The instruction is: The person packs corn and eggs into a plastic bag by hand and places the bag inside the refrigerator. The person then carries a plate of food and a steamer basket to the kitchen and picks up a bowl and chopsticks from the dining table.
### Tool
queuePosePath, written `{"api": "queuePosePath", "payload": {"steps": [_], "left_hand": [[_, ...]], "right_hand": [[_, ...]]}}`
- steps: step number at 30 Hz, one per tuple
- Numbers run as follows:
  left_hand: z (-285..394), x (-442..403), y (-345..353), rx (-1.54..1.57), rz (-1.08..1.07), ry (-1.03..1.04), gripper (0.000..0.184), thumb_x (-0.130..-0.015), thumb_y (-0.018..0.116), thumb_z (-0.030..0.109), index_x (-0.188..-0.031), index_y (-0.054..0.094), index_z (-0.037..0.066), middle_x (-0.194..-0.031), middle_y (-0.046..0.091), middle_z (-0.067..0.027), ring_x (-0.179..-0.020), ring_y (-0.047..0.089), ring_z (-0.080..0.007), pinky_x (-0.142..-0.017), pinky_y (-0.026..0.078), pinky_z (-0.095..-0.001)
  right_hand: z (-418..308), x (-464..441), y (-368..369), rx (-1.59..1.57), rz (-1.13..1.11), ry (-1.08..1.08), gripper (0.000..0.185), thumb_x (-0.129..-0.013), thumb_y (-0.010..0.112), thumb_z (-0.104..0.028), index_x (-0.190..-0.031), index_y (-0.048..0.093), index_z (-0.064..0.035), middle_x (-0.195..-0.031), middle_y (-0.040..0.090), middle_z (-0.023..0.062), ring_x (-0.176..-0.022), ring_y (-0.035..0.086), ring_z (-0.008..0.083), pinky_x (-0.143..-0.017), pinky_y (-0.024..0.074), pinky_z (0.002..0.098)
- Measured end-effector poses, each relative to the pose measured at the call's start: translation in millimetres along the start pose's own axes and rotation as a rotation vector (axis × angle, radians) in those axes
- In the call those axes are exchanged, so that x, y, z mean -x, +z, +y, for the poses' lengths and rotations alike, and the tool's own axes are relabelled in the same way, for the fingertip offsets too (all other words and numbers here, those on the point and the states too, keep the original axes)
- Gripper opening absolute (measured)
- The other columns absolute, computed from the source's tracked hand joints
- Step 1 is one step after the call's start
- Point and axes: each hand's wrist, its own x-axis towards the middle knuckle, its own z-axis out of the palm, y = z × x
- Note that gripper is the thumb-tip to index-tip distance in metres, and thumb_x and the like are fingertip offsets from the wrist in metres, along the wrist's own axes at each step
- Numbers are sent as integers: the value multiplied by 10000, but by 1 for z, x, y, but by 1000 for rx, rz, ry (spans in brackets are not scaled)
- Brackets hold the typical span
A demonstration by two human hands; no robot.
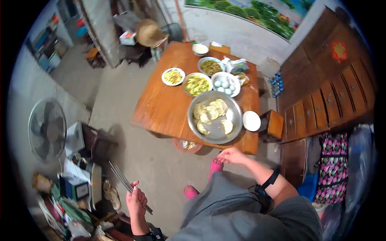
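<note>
My left hand [137,199] is closed around several thin grey chopsticks [122,176], well to the left of the table, above the floor. Loosely bent, the fingers of my right hand [232,156] are partly apart just off the table's near edge, with nothing visible in them. Closest to that hand is a large metal basin [215,135] holding several half-moon dumplings [212,112]. To the basin's right stands a white bowl or stack of bowls [251,121]. Behind it are a bowl of pale bluish eggs [225,85] and a plate of green vegetables [197,84].
The wooden table [157,108] also carries a plate of yellowish strips [173,76], a dark stir-fried dish [210,66] and a small white bowl [200,49]. An orange basket [187,146] sits below the near edge. A stool [275,124] stands right; a fan [47,129] stands left.
</note>
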Motion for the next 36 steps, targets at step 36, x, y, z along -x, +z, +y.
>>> {"api": "queuePosePath", "payload": {"steps": [36], "left_hand": [[-73, -304, 223, -822, -309, -293, 345, -815, 643, 135, -1113, 490, 55, -910, 556, -42, -505, 393, -41, -401, 302, -198]], "right_hand": [[142, -91, -194, -96, 1412, 332, 428, -790, 589, -160, -1145, 457, 40, -1118, 512, 225, -1035, 530, 310, -840, 448, 385]]}}
